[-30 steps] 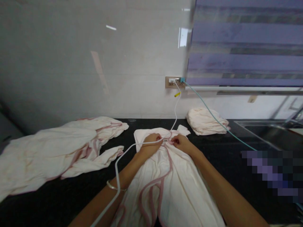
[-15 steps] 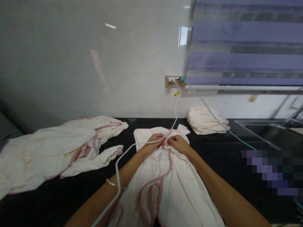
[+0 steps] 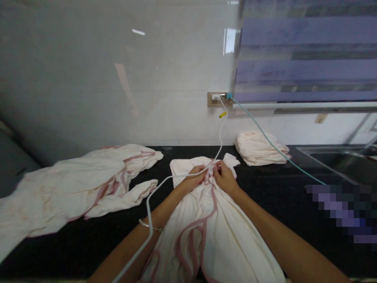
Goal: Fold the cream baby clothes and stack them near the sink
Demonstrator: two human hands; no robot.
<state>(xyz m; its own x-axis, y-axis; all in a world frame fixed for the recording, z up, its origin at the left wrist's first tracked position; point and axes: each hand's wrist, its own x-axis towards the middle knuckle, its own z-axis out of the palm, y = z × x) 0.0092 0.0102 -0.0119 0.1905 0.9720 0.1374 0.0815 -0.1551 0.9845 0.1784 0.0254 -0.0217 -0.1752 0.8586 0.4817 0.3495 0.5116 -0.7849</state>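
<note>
Across the left hand [image 3: 196, 175], a white cable [image 3: 219, 146] crosses the pink-edged cloth [image 3: 224, 236].

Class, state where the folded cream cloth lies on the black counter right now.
In the head view, the folded cream cloth lies at the counter's back right, against the wall, below the socket, with the teal cable crossing it.

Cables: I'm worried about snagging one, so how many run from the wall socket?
2. A white cable drops from the wall socket across the left hand; a teal cable crosses the folded cloth rightward.
</note>
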